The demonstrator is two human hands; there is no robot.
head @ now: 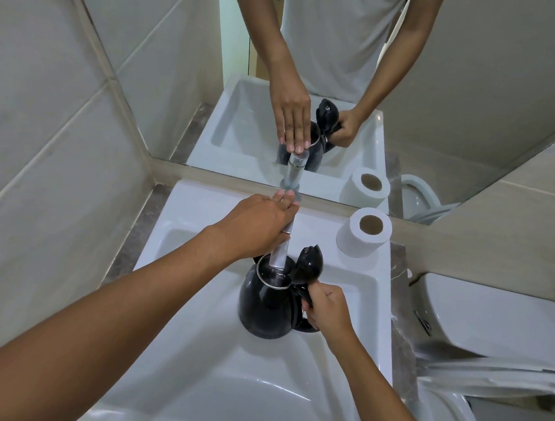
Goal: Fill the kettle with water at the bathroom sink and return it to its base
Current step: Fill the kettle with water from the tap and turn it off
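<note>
A black kettle (264, 303) stands in the white sink (194, 352) with its lid (308, 262) flipped up. The chrome tap spout (279, 256) reaches over the kettle's open mouth. My right hand (327, 307) grips the kettle's handle at its right side. My left hand (255, 223) lies flat on top of the tap, fingers stretched toward the wall. Most of the tap lever is hidden under that hand. I cannot tell whether water is running.
A toilet paper roll (363, 232) stands on the sink's back right corner. A mirror (311, 81) above the sink reflects my arms and the kettle. To the right is a toilet with cistern (491, 324). Tiled wall closes the left side.
</note>
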